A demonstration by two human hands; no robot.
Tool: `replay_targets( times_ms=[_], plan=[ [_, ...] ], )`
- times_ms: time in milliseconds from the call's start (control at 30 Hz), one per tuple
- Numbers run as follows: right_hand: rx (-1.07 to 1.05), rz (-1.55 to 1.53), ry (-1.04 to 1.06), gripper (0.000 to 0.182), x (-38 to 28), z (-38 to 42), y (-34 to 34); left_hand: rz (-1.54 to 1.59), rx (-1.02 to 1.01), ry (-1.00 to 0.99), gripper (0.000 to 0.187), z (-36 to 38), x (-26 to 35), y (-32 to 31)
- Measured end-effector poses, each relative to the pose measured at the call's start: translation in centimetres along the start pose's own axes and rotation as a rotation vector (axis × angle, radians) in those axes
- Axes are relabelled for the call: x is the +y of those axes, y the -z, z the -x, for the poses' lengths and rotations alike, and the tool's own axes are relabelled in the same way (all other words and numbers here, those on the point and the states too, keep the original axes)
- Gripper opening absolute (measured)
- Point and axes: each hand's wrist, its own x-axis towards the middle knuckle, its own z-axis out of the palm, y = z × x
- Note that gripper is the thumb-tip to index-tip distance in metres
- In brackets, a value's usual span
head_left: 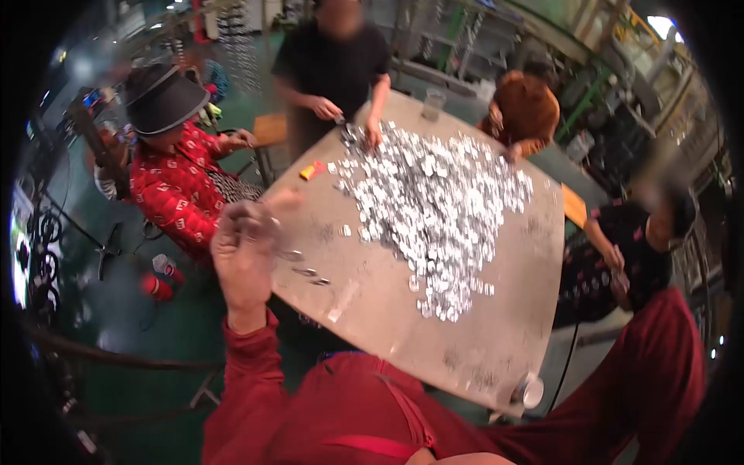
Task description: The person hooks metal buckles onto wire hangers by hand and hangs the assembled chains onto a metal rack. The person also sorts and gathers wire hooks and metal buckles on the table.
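My left hand (pixel 244 252) is raised beyond the table's left edge, its fingers curled in and blurred. Whatever sits between those fingertips is too smeared to name. Several small dark metal pieces (pixel 308 272) lie on the tabletop (pixel 364 298) just to the right of this hand. A wide heap of small shiny metal pieces (pixel 434 201) covers the middle and far part of the board. My right sleeve (pixel 659 349) stretches toward the right edge of the view, but I cannot make out a right hand at its end.
Co-workers stand or sit around the table: one in black (pixel 333 70), one in patterned red (pixel 174 186), one in brown (pixel 523 112), one in dark clothes (pixel 628 244). A yellow-and-red item (pixel 311 170), a clear cup (pixel 433 105) and a white cup (pixel 530 390) are at the edges.
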Motion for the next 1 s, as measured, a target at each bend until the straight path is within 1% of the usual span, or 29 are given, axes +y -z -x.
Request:
replay_targets(
  times_ms=[33, 67, 100, 133, 167, 200, 267, 333, 367, 400, 467, 500, 567, 600, 667, 733, 767, 800, 833, 867, 900, 933, 967, 1000],
  plan=[
    [0.005, -0.003, -0.014, 0.035, 0.0, 0.1, 0.2, -0.019, 0.043, -0.004, 0.012, -0.2, 0.6, -0.7],
    [0.009, -0.015, -0.025, 0.034, -0.1, 0.2, 0.3, -0.045, 0.021, -0.023, 0.014, -0.3, 0.4, 0.2],
    [0.013, -0.035, -0.041, 0.034, -0.2, 0.1, 0.4, -0.041, -0.052, -0.048, 0.016, -0.3, 0.8, 1.2],
    [0.005, -0.062, -0.052, 0.033, -0.4, 0.4, 0.5, -0.115, -0.066, -0.019, 0.017, -0.3, 2.0, 1.2],
    [0.005, -0.056, -0.041, 0.033, -1.1, 0.6, 0.5, -0.021, -0.098, -0.127, 0.017, -0.4, 2.2, 0.5],
    [0.009, -0.041, -0.030, 0.032, -2.0, 0.9, 0.6, 0.073, -0.205, -0.133, 0.018, 0.1, 2.9, 1.5],
    [0.002, -0.006, 0.008, 0.031, -3.8, 1.6, 0.8, 0.061, -0.187, -0.093, 0.017, 2.2, 3.8, 2.1],
    [-0.021, 0.031, 0.060, 0.030, -6.0, 2.5, 1.1, 0.036, -0.199, -0.010, 0.017, 5.8, 5.5, 2.2],
    [-0.047, -0.001, 0.051, 0.030, -0.6, 0.3, 2.4, 0.009, -0.185, 0.075, 0.017, 0.1, 1.1, 0.9],
    [-0.059, -0.008, 0.049, 0.029, -1.4, 0.6, 2.4, 0.014, -0.172, 0.068, 0.017, 1.5, 1.5, 1.1],
    [-0.066, -0.027, 0.033, 0.028, -1.4, 1.6, 2.9, 0.028, -0.169, 0.051, 0.018, 1.2, 0.5, 0.5],
    [-0.060, -0.024, 0.046, 0.028, -1.7, 2.1, 3.1, 0.271, -0.286, 0.122, 0.018, 0.6, -0.1, 0.0],
    [-0.019, -0.026, 0.081, 0.027, -2.7, 3.3, 4.0, 0.060, -0.289, 0.075, 0.016, 1.3, -1.0, -0.7],
    [-0.001, -0.036, 0.099, 0.026, -2.6, 2.6, 4.9, -0.048, -0.273, 0.058, 0.015, 0.0, -1.3, -1.0],
    [0.078, -0.067, 0.112, 0.025, -2.8, 3.3, 6.9, 0.074, -0.319, 0.118, 0.017, -1.5, -2.1, -2.0],
    [0.260, -0.152, 0.055, 0.025, -2.4, 5.7, 7.8, 0.114, -0.355, 0.124, 0.018, -2.5, -2.9, -2.7],
    [0.413, -0.211, -0.025, 0.024, -1.6, 7.5, 7.2, 0.128, -0.376, 0.122, 0.017, -2.9, -3.3, -3.2],
    [0.584, -0.277, -0.151, 0.024, 0.1, 9.2, 5.5, 0.132, -0.386, 0.118, 0.017, -3.2, -3.6, -3.7],
    [0.756, -0.351, -0.344, 0.023, 2.3, 10.8, 2.3, 0.124, -0.382, 0.113, 0.016, -3.2, -3.5, -4.0],
    [0.864, -0.416, -0.652, 0.023, 5.7, 11.8, -2.5, 0.123, -0.374, 0.120, 0.016, -3.1, -3.5, -4.2],
    [0.855, -0.457, -1.000, 0.023, 9.9, 12.4, -8.7, 0.118, -0.372, 0.127, 0.015, -3.2, -3.5, -4.5],
    [0.726, -0.427, -1.270, 0.022, 13.8, 13.1, -15.8, 0.112, -0.378, 0.135, 0.015, -3.0, -3.4, -4.6],
    [0.514, -0.227, -1.451, 0.027, 17.3, 14.1, -23.9, 0.159, -0.399, 0.158, 0.012, -2.7, -3.5, -4.7],
    [0.466, -0.169, -1.477, 0.033, 19.1, 16.0, -31.9, 0.160, -0.416, 0.150, 0.011, -2.3, -3.8, -5.0]
  ],
)
